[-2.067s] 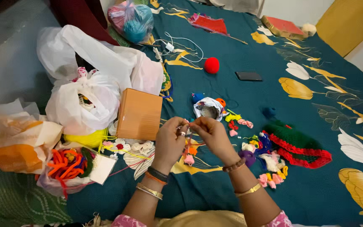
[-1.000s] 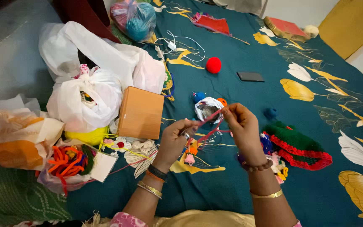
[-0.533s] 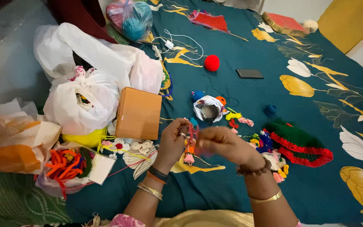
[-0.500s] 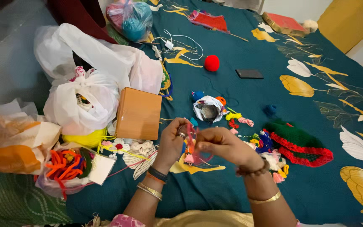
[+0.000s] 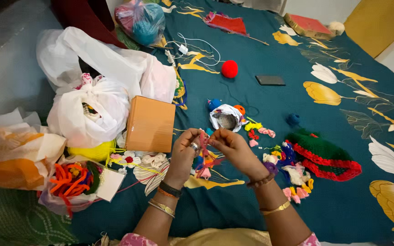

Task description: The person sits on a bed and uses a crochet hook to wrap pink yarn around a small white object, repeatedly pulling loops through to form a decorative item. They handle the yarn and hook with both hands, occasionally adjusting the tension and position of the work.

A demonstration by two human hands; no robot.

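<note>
- The left hand and the right hand meet above the near middle of the teal flowered bedspread, thumbs and forefingers pinched shut on a pink yarn strand stretched between them
- The strand runs roughly upright between the two pinches, its long axis pointing down toward the near edge; small crocheted flowers hang from it, just below both hands
- Both hands sit equally close to the strand, the left one gripping from its left side, the right from its right
- The other fingers curl loosely; a ring shows on the left hand
- A tan box lies just left of the left hand; a green and red crochet piece lies to the right, apart from the right hand
</note>
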